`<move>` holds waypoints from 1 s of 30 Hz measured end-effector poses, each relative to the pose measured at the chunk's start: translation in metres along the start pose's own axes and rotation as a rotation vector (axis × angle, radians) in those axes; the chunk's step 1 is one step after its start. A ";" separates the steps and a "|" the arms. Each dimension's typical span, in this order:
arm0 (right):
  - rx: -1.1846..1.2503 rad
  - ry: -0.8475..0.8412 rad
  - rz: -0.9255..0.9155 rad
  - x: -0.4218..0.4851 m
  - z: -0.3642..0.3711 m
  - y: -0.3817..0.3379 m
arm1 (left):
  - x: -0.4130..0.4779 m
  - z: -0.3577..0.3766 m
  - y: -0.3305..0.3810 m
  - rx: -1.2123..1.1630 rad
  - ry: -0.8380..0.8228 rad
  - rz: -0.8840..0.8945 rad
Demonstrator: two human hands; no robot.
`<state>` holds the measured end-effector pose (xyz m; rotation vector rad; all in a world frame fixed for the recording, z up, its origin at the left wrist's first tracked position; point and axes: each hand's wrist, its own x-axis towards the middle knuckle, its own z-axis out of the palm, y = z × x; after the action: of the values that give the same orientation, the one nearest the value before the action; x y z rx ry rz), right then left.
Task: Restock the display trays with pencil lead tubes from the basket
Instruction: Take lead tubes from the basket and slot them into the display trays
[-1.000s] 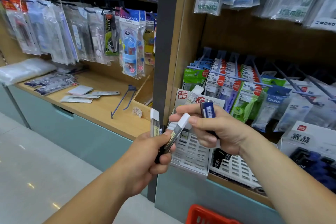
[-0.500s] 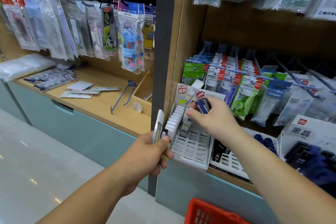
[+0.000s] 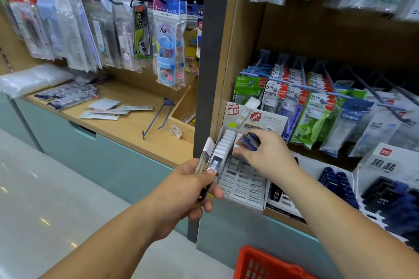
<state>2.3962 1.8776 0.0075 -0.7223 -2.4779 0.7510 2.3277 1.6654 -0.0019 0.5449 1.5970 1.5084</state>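
Lead tubes: two or three white-capped tubes (image 3: 207,154) are standing upright in the left hand, just beside the left edge of the white display tray (image 3: 243,184); dark blue tubes (image 3: 250,141) are riding in the right hand above it.
Left hand (image 3: 188,190): it is gripping the white-capped tubes, thumb pressing across them.
Right hand (image 3: 265,157): it is curling round the blue tubes while its fingertips are reaching down into the tray's second column; whether they are also pinching a white tube, I cannot tell.
Tray filling: one column of white caps (image 3: 225,144) is standing full along the left side, and a second is just beginning near the back.
Progress: judging by the many bare slots showing at the front, restocking of this tray is only getting started, and the tubes in both hands are waiting to be placed.
Neighbouring trays: a tray of dark blue tubes (image 3: 335,184) is sitting to the right, part filled.
Basket: the red basket (image 3: 260,264) is sitting low, below the shelf; its contents are lying out of view.
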 end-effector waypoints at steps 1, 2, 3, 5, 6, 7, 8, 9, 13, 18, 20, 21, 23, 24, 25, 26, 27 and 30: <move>-0.076 -0.015 -0.010 0.000 -0.002 -0.002 | -0.001 0.001 0.001 -0.003 -0.007 0.004; -0.180 -0.026 -0.024 0.001 -0.004 -0.004 | -0.001 0.001 0.001 -0.004 -0.013 0.009; -0.280 -0.038 -0.032 0.001 -0.004 -0.006 | -0.001 0.002 0.001 -0.002 -0.016 0.013; -0.278 -0.061 -0.008 -0.001 -0.004 -0.005 | -0.001 0.004 0.001 0.004 -0.010 0.022; -0.210 -0.065 0.003 -0.002 -0.004 -0.003 | 0.000 0.005 0.001 0.008 -0.004 0.025; -0.123 -0.064 0.007 -0.004 -0.006 -0.004 | 0.001 0.006 0.001 0.015 0.003 0.027; -0.002 -0.061 0.008 -0.006 -0.009 -0.008 | 0.002 0.007 0.000 0.022 0.007 0.026; 0.139 -0.078 0.017 -0.008 -0.014 -0.014 | 0.002 0.007 0.000 0.026 0.006 0.023; 0.488 -0.326 0.032 -0.018 -0.033 -0.041 | 0.003 0.012 0.002 0.017 -0.049 0.038; 0.483 -0.248 0.054 -0.020 -0.039 -0.040 | 0.005 0.019 0.001 0.112 -0.053 0.034; 0.489 -0.197 0.090 -0.019 -0.045 -0.035 | 0.005 0.017 -0.004 0.298 -0.044 0.023; 0.494 -0.187 0.103 -0.018 -0.049 -0.033 | 0.005 0.015 -0.006 0.401 -0.038 0.018; 0.485 -0.166 0.111 -0.018 -0.055 -0.030 | 0.006 0.009 -0.010 0.548 0.022 0.019; 0.463 -0.154 0.108 -0.018 -0.058 -0.030 | 0.006 0.006 -0.011 0.580 0.073 0.024; 0.434 -0.140 0.110 -0.018 -0.061 -0.028 | 0.006 0.004 -0.011 0.588 0.125 0.044; 0.402 -0.127 0.119 -0.018 -0.062 -0.026 | 0.006 0.003 -0.011 0.575 0.174 0.080; 0.375 -0.118 0.135 -0.018 -0.062 -0.025 | 0.005 0.004 -0.010 0.535 0.207 0.129; 0.419 -0.130 0.203 -0.021 -0.057 -0.024 | 0.000 0.017 -0.002 0.359 0.123 0.216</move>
<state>2.4349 1.8691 0.0596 -0.7890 -2.2623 1.3788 2.3414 1.6748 -0.0026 0.8612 1.9742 1.4375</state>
